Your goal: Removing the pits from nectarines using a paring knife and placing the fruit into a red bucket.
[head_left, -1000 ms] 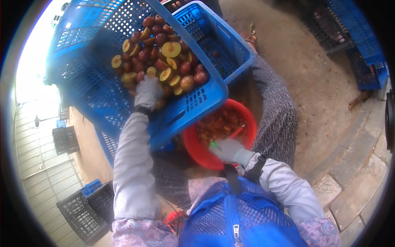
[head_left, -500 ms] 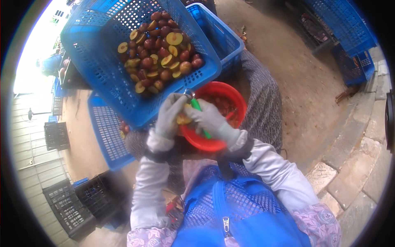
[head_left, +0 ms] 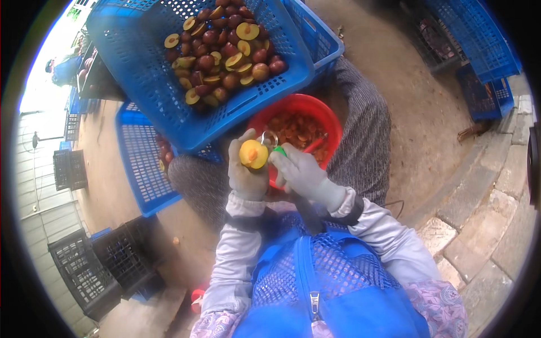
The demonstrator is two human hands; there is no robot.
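Brown floor [head_left: 420, 141], black crates [head_left: 84, 270] on it

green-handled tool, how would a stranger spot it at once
Find the large blue fruit crate, then the red basin below it in view. At the basin's left, the right hand grips the tool. Its green handle sets it apart from the yellow fruit half beside it.

Work yard [head_left: 428, 146]: crates [head_left: 149, 93], cut fruit [head_left: 243, 31]
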